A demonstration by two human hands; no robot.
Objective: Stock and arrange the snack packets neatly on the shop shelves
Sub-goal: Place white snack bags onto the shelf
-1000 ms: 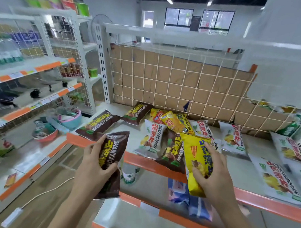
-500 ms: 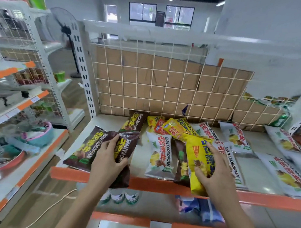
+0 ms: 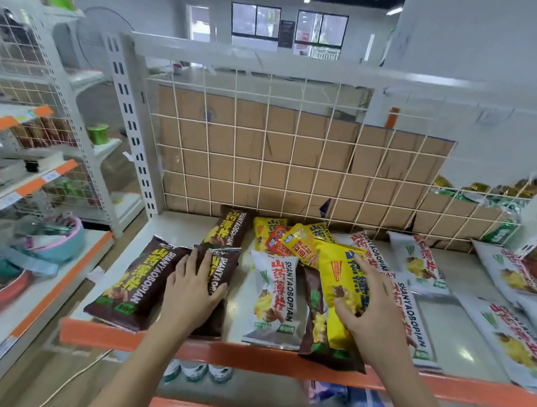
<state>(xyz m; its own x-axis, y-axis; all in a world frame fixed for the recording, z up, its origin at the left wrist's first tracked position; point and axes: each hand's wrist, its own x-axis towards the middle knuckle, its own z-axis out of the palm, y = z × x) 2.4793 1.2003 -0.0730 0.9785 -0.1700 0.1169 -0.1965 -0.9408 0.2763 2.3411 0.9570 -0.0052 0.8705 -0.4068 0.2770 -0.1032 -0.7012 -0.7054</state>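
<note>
Brown packet (image 3: 222, 270) under left hand (image 3: 191, 292); yellow packet (image 3: 338, 269) in right hand (image 3: 371, 306)

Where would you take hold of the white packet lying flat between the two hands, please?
Pinch the near sealed end of the white packet, coming from the aisle over the orange shelf lip. That end lies free at the front; the far end is tucked under a small orange packet and a narrow brown packet crowds its right edge.
</note>
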